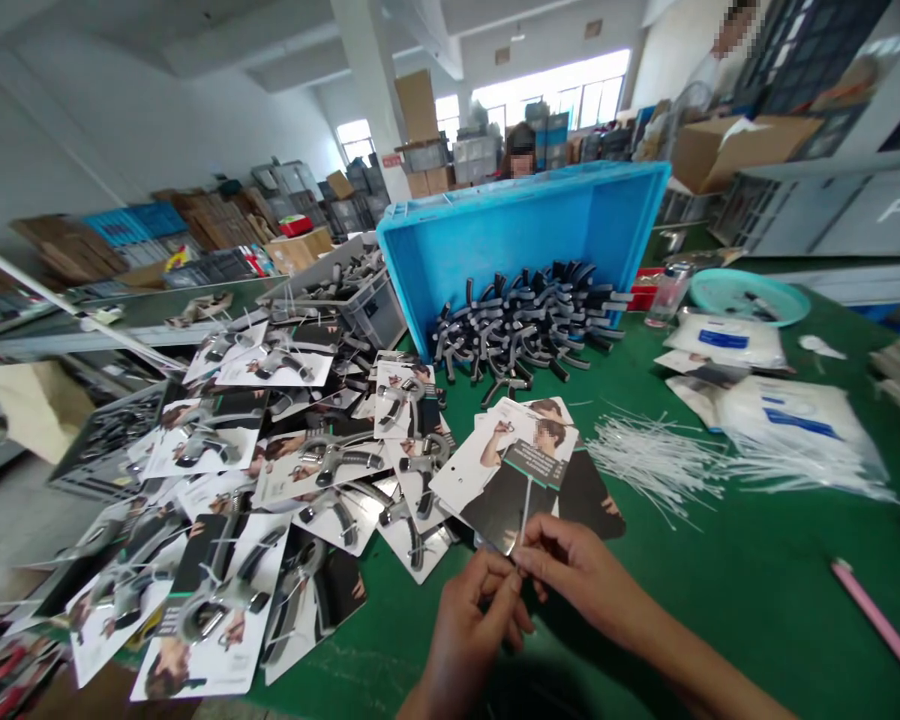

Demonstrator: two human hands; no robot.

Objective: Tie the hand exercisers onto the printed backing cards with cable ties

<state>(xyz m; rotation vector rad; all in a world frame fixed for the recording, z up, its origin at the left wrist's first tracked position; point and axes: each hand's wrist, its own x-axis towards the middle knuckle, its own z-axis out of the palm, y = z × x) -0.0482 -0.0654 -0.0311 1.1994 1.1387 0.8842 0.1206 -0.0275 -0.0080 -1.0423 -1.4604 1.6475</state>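
My left hand (484,610) and my right hand (574,570) meet at the table's front, fingertips pinched together. A thin white cable tie (526,505) stands up from between the fingertips, its upper end over the printed cards. My right fingers are closed on it, and my left thumb and forefinger pinch at its lower end. Just beyond the hands lie several overlapping printed cards (456,465). To their left is a heap of cards with grey-and-black hand grips (214,610) fastened on. Loose white cable ties (656,460) lie spread at the right.
A tilted blue crate (495,225) spills loose hand grips (529,320) onto the green table (405,660). Bags of cable ties (787,420), a turquoise plate (784,300) and a pink stick-like object (881,620) are at right. A person (521,150) is behind the crate.
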